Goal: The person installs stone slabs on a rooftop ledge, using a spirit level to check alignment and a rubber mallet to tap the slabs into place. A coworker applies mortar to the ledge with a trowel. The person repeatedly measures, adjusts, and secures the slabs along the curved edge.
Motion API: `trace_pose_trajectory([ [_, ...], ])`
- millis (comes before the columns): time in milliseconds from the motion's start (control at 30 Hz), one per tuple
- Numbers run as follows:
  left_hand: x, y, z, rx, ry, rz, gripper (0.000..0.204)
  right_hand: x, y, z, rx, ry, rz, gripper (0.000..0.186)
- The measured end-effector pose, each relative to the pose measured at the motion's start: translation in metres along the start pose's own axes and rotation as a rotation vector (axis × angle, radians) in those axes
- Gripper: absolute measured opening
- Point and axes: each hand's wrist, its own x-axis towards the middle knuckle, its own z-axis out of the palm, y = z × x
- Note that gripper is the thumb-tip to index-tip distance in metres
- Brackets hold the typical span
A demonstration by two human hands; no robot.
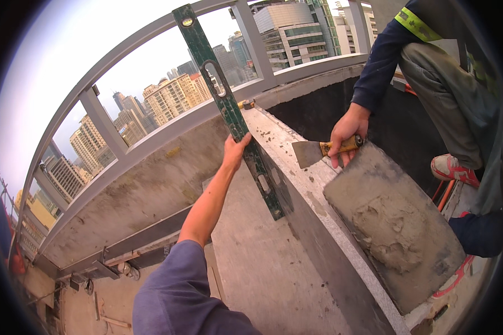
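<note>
Gripping hand: head view; left hand [236, 152] grasps the spirit level [232, 117] by its edge between the two lower slots, likely because a near-middle hold balances a long bar.
Spirit level: dark green, slotted; upper end crosses the railing [253, 39], lower end in front of the low wall's side face. Probably set there to use that face as a reference; can't tell if touching.
Right hand: out of view, state can't be told.
Low wall [274, 128]: pale top strewn with crumbs, dark side face; runs between the person and the co-worker.
Putty knife [324, 148]: co-worker's hand curled round its yellow handle, blade pointing left over the wall top, seemingly to keep it ready beside the mortar.
Mortar board [363, 164]: carries heaped mortar [394, 231] near the wall, presumably for short reach. Navy sleeve [478, 234] at its right edge, maybe supporting it; hand there hidden.
Yellow-and-black item [248, 104]: wall's far end, beside the level; too small to identify.
</note>
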Motion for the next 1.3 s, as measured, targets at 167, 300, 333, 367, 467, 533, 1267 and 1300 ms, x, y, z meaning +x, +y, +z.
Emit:
trace_pose_trajectory([
  [167,0.002,0.018,-0.001,-0.035,0.017,-0.052,0.040,0.000,0.008,0.001,0.035,-0.013,-0.032,0.058],
  [300,-0.006,0.024,-0.001,-0.014,0.036,-0.039,0.043,0.001,0.010,0.001,0.076,-0.017,-0.062,0.058],
  [333,-0.006,0.024,-0.001,-0.013,0.023,-0.056,0.044,0.001,0.011,0.000,0.083,-0.018,-0.068,0.058],
  [367,-0.006,0.024,-0.001,-0.021,0.018,-0.066,0.045,0.001,0.011,0.000,0.089,-0.018,-0.073,0.058],
  [467,-0.003,0.021,-0.001,-0.052,0.017,-0.033,0.042,0.001,0.011,-0.002,0.109,-0.020,-0.085,0.058],
  [533,-0.001,0.018,-0.001,-0.080,0.002,-0.014,0.042,0.001,0.012,-0.002,0.121,-0.022,-0.091,0.058],
  [1267,0.001,0.012,-0.003,-0.014,0.003,0.044,0.040,-0.044,0.055,-0.011,0.039,-0.039,0.037,0.060],
  [1300,0.000,0.013,-0.010,0.341,0.040,0.068,0.043,-0.041,0.051,-0.027,-0.006,-0.060,0.111,0.060],
])
